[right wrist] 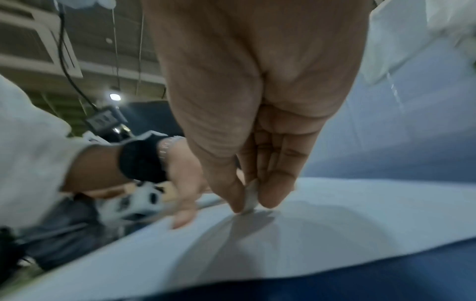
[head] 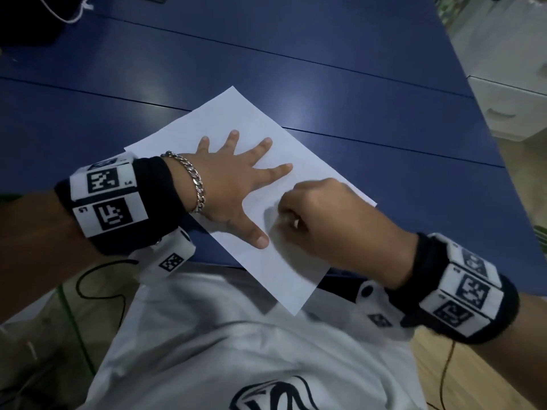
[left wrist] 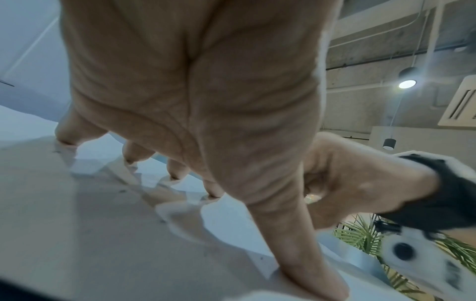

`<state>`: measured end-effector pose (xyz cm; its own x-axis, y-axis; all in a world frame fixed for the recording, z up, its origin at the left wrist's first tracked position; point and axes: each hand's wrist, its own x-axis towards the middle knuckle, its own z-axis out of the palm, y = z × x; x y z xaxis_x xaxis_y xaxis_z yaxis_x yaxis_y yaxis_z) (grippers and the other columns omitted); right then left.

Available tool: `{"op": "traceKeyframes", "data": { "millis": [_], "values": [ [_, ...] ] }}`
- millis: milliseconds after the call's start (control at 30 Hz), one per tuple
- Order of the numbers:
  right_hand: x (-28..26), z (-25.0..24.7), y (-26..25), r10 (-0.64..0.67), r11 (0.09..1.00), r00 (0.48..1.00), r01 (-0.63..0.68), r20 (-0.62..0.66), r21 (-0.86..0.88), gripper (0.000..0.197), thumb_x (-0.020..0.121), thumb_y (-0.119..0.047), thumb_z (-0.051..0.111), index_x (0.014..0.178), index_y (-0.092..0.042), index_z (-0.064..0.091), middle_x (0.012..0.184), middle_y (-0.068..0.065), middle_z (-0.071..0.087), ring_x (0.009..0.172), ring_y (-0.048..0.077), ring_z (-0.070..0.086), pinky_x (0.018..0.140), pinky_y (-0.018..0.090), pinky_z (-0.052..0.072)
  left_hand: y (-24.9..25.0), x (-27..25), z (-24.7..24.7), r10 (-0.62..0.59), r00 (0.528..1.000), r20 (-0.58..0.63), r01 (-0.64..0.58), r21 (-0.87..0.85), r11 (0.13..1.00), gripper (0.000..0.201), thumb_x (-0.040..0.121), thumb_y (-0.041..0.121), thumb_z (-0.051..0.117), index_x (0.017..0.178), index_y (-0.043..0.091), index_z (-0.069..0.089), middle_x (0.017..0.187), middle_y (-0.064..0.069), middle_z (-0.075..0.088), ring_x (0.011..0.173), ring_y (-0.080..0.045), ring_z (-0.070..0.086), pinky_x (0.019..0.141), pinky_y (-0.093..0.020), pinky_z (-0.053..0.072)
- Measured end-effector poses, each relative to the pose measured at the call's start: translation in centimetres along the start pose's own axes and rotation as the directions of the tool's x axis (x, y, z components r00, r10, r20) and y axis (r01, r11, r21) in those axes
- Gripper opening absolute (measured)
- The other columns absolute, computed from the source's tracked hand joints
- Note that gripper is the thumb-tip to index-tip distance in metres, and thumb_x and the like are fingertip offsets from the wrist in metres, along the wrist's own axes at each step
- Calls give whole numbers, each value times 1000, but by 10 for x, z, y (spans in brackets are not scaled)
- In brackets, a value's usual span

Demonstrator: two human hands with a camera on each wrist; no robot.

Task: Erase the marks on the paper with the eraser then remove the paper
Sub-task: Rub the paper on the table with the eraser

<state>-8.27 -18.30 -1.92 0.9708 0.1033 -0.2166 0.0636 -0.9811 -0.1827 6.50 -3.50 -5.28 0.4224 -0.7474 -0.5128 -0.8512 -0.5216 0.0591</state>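
Your left hand (head: 225, 184) flat, fingers spread, pinning paper (head: 236, 119). Right hand (head: 331, 220) pinches eraser (right wrist: 250, 198), tip touching sheet just beside left thumb.

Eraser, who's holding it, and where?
The right hand pinches the eraser by its sides, tip on the paper. The left hand only presses the paper flat.

A blue table (head: 340, 69) with thin dark seams across its top carries a white paper (head: 225, 125), which lies flat and askew, its near corner overhanging the table's near edge. At the far left edge sits a dark object (head: 26, 28), only partly in view, with a white cord (head: 69, 16) looping beside it.
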Motion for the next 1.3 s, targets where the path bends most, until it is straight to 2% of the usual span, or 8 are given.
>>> {"op": "traceKeyframes", "data": {
  "millis": [167,400,533,667,800,967,1167,1300],
  "values": [
    [3,-18,47,177,984,981,-176,-82,19,14,92,-31,63,89,-19,69,83,-2,68,80,26,64,75,42,57,0,0,-1,-8,1000,20,7,10,1000,135,46,106,49,145,62,-31,164,11,-38,153,-46,-23,117,-75,2],
    [-20,0,14,81,994,994,-76,-67,76,17,95,-31,63,86,-17,68,78,-5,65,73,20,62,71,38,54,-5,-1,-1,41,999,24,-42,2,999,134,45,107,50,143,65,-32,164,12,-37,153,-44,-24,117,-73,1],
    [-39,-20,52,279,954,918,-234,-281,186,12,95,-33,70,85,-27,71,76,-10,70,72,6,66,69,30,54,-19,-7,-12,162,986,-29,-162,-23,986,149,48,97,69,147,57,-34,166,13,-32,154,-34,-26,123,-61,-7],
    [-61,-23,59,360,907,904,-282,-230,314,11,94,-38,73,83,-35,72,77,-16,73,73,1,69,65,25,56,-54,-34,-24,-8,979,-204,-23,-152,988,150,51,97,66,155,45,-28,172,8,-17,158,-24,-15,128,-51,-2],
    [-71,-13,49,348,899,921,-276,-175,340,6,89,-39,77,85,-39,72,83,-27,70,76,-1,68,72,17,53,-82,-69,-18,-252,924,-286,143,-353,925,114,62,93,64,155,38,28,145,5,42,140,-21,36,111,-40,38],
    [-60,-11,51,329,917,928,-270,-173,292,3,89,-40,76,91,-39,73,77,-24,68,90,-7,63,66,15,51,-48,-95,-3,-156,936,-316,61,-291,955,43,95,52,64,137,47,54,124,24,49,108,-1,56,93,-26,44],
    [-50,1,62,288,950,949,-266,-129,165,8,95,-34,72,103,-34,75,82,-25,61,75,-4,61,68,19,51,-27,-84,8,-93,968,-231,52,-179,982,45,103,44,47,148,52,42,155,22,35,133,-7,48,109,-30,36],
    [-61,7,52,236,961,967,-217,-98,175,3,94,-40,71,95,-37,71,79,-20,59,74,2,61,66,26,54,-37,-79,7,-100,978,-182,53,-247,968,50,104,40,46,150,56,36,170,18,13,157,-9,18,125,-29,17]
  ]
}}
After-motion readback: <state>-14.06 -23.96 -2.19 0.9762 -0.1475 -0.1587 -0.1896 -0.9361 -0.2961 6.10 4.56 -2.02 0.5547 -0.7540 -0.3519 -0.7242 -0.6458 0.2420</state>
